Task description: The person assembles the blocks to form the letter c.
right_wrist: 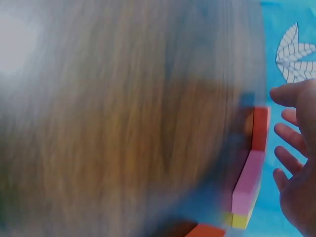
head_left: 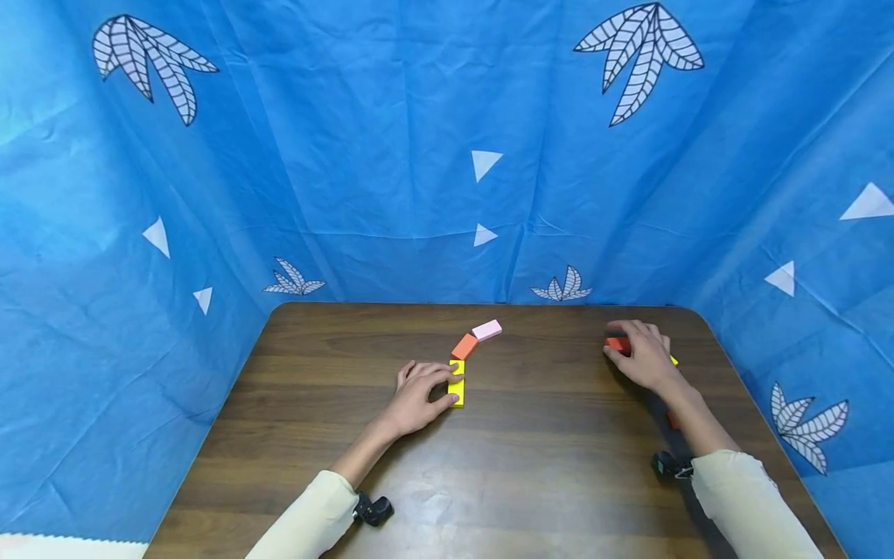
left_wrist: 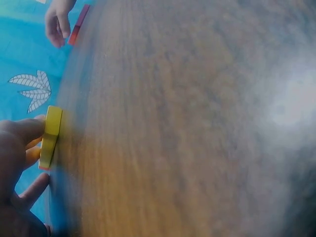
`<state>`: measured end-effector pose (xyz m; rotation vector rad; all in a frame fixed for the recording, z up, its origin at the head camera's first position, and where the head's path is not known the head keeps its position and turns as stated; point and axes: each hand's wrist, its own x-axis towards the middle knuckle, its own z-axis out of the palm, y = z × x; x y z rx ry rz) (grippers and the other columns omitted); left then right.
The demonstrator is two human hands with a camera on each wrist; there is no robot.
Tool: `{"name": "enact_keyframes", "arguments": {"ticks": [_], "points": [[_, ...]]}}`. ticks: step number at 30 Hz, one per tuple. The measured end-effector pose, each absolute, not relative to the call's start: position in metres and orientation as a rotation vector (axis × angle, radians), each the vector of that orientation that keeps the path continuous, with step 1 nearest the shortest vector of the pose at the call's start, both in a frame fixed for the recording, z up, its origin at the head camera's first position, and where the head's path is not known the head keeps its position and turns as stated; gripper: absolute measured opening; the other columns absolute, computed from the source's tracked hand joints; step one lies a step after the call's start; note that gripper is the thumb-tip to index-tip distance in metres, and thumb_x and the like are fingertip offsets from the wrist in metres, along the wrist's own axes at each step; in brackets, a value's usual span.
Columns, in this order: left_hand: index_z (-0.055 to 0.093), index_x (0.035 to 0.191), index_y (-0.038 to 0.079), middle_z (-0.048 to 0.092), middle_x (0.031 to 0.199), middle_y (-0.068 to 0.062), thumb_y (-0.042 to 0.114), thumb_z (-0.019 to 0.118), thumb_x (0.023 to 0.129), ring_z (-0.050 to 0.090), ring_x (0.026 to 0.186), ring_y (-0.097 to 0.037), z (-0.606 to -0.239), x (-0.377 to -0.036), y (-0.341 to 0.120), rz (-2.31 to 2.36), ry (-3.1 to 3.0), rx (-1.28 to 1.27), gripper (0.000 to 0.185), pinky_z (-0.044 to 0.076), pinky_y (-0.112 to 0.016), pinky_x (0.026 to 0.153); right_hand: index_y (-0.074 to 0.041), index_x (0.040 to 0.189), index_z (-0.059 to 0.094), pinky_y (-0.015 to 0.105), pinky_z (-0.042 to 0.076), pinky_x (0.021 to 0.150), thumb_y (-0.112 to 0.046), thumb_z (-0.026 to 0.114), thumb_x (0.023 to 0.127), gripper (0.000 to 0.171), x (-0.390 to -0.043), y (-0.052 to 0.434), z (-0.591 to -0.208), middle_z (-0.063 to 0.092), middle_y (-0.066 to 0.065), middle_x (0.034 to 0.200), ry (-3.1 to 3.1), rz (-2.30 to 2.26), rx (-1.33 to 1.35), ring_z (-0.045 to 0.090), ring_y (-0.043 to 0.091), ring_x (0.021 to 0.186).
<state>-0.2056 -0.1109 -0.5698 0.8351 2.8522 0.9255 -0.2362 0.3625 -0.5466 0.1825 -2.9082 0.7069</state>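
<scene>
In the head view my left hand (head_left: 417, 400) is at the table's middle, thumb and fingertips on the yellow blocks (head_left: 457, 390), which form an upright strip. The left wrist view shows two fingers pinching that yellow piece (left_wrist: 51, 126). Beyond it lie an orange block (head_left: 464, 346) and a pink block (head_left: 486, 330), continuing the line in a curve. My right hand (head_left: 644, 357) hovers by a red block (head_left: 618, 345) at the right, thumb and fingers spread around it. In the right wrist view its fingers are apart, beside the red block (right_wrist: 260, 128).
Near my right hand the right wrist view also has a pink block (right_wrist: 248, 177), a yellow block (right_wrist: 240, 220) and an orange block (right_wrist: 203, 230). Partly hidden under my right forearm is a red block (head_left: 673, 420). A blue curtain (head_left: 447, 194) stands behind the wooden table (head_left: 531, 466).
</scene>
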Motion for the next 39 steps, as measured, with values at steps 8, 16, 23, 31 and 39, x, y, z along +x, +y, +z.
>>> {"name": "enact_keyframes", "arguments": {"ticks": [8, 16, 23, 31, 39], "points": [[0.072, 0.14, 0.029, 0.065, 0.154, 0.007, 0.035, 0.074, 0.103, 0.053, 0.147, -0.024, -0.575, -0.201, -0.113, 0.947, 2.856, 0.832, 0.038, 0.016, -0.071, 0.127, -0.003, 0.14, 0.063, 0.076, 0.025, 0.097, -0.016, 0.067, 0.1, 0.042, -0.232, 0.376, -0.555, 0.054, 0.033, 0.148, -2.969, 0.717, 0.123, 0.04, 0.058, 0.129], [0.071, 0.141, 0.03, 0.064, 0.154, 0.008, 0.035, 0.073, 0.103, 0.053, 0.147, -0.023, -0.576, -0.2, -0.112, 0.945, 2.855, 0.833, 0.038, 0.016, -0.071, 0.128, -0.003, 0.14, 0.063, 0.075, 0.026, 0.097, -0.01, 0.065, 0.101, 0.039, -0.231, 0.379, -0.559, 0.059, 0.032, 0.143, -2.969, 0.659, 0.181, 0.042, 0.058, 0.129], [0.072, 0.14, 0.03, 0.063, 0.156, 0.008, 0.033, 0.073, 0.103, 0.053, 0.147, -0.024, -0.573, -0.201, -0.11, 0.943, 2.847, 0.854, 0.037, 0.015, -0.072, 0.128, -0.004, 0.14, 0.063, 0.075, 0.027, 0.097, -0.01, 0.064, 0.104, 0.037, -0.228, 0.382, -0.561, 0.06, 0.032, 0.142, -2.96, 0.636, 0.198, 0.043, 0.058, 0.129], [0.072, 0.14, 0.029, 0.064, 0.155, 0.008, 0.034, 0.073, 0.103, 0.053, 0.147, -0.024, -0.571, -0.203, -0.112, 0.938, 2.864, 0.85, 0.038, 0.016, -0.072, 0.128, -0.002, 0.14, 0.062, 0.074, 0.028, 0.097, -0.008, 0.063, 0.105, 0.035, -0.232, 0.376, -0.56, 0.06, 0.032, 0.138, -2.919, 0.65, 0.214, 0.048, 0.056, 0.128], [0.072, 0.141, 0.031, 0.063, 0.155, 0.01, 0.036, 0.073, 0.103, 0.053, 0.146, -0.023, -0.572, -0.205, -0.113, 0.953, 2.865, 0.858, 0.038, 0.016, -0.071, 0.128, 0.001, 0.142, 0.059, 0.076, 0.026, 0.104, -0.006, 0.063, 0.105, 0.037, -0.239, 0.362, -0.561, 0.057, 0.032, 0.139, -2.895, 0.697, 0.236, 0.05, 0.054, 0.13]]}}
